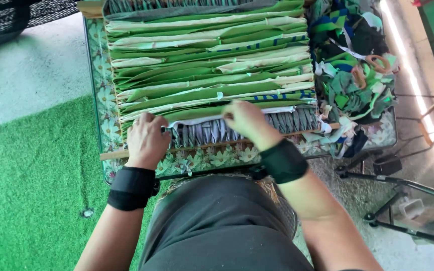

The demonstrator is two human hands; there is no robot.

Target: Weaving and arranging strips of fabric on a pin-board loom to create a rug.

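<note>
Hands pinch white strip across green woven mat.

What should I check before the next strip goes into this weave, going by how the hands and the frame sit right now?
1. Left hand on the near left edge of the woven rows: ok, it rests there, fingers curled at the grey warp strands.
2. Right hand at the newest row: ok, fingers pinch at the pale strip.
3. Newest strip flat and fully across: cannot tell, the hands cover part of it.
4. Green woven rows packed evenly: ok, they lie close and parallel.
5. Wooden bar at the near edge seated: cannot tell, mostly hidden.
6. Scrap pile with scissors within reach: ok, it lies right of the frame.
</note>
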